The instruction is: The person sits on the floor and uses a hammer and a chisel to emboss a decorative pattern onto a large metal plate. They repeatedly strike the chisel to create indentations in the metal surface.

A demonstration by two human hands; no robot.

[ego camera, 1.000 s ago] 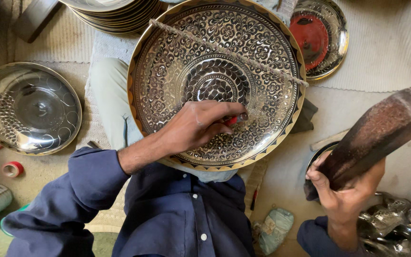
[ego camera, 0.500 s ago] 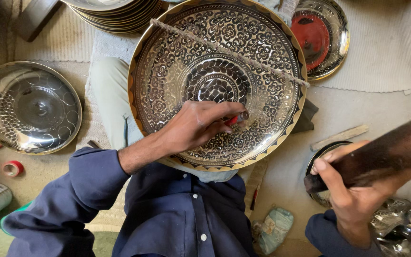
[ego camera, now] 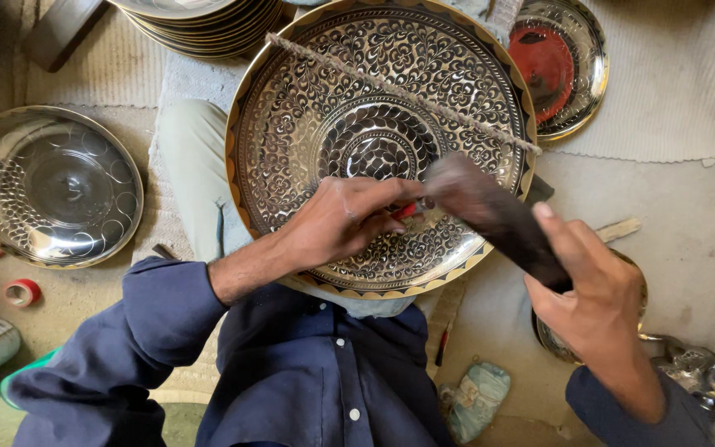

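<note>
The left hand (ego camera: 337,222) reaches forward from a blue sleeve, fingers pinched together on a small red-handled tool (ego camera: 408,209) whose tip rests on the large engraved brass plate (ego camera: 308,108). The plate leans across the person's lap, a cord (ego camera: 399,89) running diagonally over its face. The right hand (ego camera: 597,285), wrist bent, is wrapped tight around a dark wooden mallet (ego camera: 490,215), its blurred head at the tool's end.

Floor (ego camera: 705,215): you sit on bare, dusty grey ground.
Mat (ego camera: 672,99): pale woven cloth lies ahead of you.
Light: soft, even daylight.
</note>
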